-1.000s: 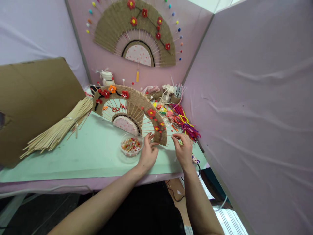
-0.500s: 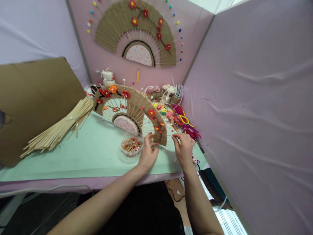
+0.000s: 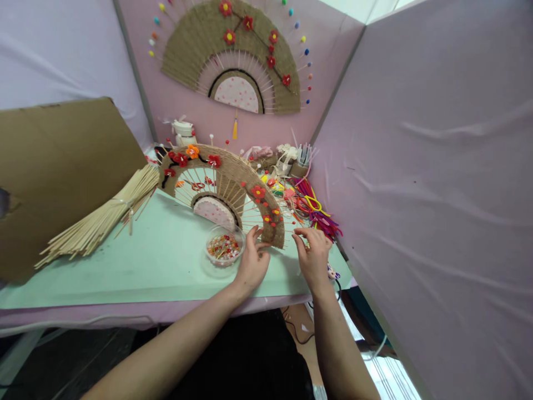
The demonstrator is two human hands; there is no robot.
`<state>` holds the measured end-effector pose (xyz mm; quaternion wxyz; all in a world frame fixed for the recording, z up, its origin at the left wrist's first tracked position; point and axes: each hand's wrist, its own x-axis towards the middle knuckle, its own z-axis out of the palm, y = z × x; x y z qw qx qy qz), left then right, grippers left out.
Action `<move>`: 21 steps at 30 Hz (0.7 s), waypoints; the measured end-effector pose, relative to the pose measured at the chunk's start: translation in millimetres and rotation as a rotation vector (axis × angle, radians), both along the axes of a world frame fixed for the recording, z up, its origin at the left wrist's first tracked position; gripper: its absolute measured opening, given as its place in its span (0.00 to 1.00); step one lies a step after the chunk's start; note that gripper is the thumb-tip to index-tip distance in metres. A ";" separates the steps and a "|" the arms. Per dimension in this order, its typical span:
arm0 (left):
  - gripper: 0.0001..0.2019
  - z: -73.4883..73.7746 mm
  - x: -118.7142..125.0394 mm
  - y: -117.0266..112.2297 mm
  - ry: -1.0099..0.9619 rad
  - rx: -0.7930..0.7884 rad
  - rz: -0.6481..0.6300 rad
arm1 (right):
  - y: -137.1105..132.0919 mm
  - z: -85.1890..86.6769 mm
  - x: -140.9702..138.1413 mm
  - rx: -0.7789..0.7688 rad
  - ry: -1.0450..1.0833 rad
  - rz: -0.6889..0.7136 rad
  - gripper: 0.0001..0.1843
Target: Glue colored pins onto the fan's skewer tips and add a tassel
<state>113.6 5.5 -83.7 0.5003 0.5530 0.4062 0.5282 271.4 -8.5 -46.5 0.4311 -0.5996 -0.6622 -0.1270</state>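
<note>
A decorative fan [image 3: 237, 161] of woven twine over thin wooden sticks stands tilted on the table, with red and orange flowers and a pink dotted half-round at its base. My left hand [image 3: 253, 262] grips its lower right end, the fingers around the sticks there. Just off the fan's right edge, my right hand [image 3: 313, 254] is closed in a pinch at the end of a thin stick; what sits between the fingertips is too small to make out. Beside my left hand is a clear round tub [image 3: 207, 256] holding red, orange and clear beads.
To the left lie a tied bundle of thin sticks [image 3: 104, 214] and a cardboard sheet [image 3: 66, 150]. Colourful pipe cleaners [image 3: 310, 200] and a cup of white sticks [image 3: 302, 166] are at the back right. A larger fan [image 3: 187, 50] hangs on the back wall.
Hardly anything differs. My right hand has shifted very slightly at the stick's end, still pinched; my left hand and the fan keep their places.
</note>
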 end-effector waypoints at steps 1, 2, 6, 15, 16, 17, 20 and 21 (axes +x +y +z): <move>0.34 0.3 0.0 -0.1 -0.002 -0.001 0.000 | -0.7 -0.4 0.0 0.000 0.009 0.001 0.09; 0.34 0.8 0.0 -0.2 -0.004 -0.006 -0.001 | -1.5 -0.6 0.0 0.002 0.016 0.002 0.09; 0.34 3.1 0.2 -1.3 -0.007 -0.026 -0.004 | -3.6 -0.9 -0.2 0.011 0.062 0.001 0.10; 0.34 1.8 0.4 -1.6 -0.006 -0.016 0.000 | -0.6 1.0 -6.3 0.050 0.221 -0.002 0.10; 0.34 1.5 0.6 -1.5 -0.006 -0.013 0.000 | -0.3 1.5 -7.2 0.051 0.226 -0.002 0.10; 0.34 1.4 0.7 -1.4 -0.006 -0.011 0.000 | 0.1 1.9 -7.9 0.052 0.229 -0.003 0.10; 0.34 1.9 0.9 -1.3 -0.004 -0.011 -0.003 | 1.0 2.3 -8.6 0.060 0.230 -0.006 0.11; 0.34 2.2 0.8 -1.4 -0.003 -0.012 -0.005 | 1.3 2.1 -8.5 0.063 0.230 -0.006 0.11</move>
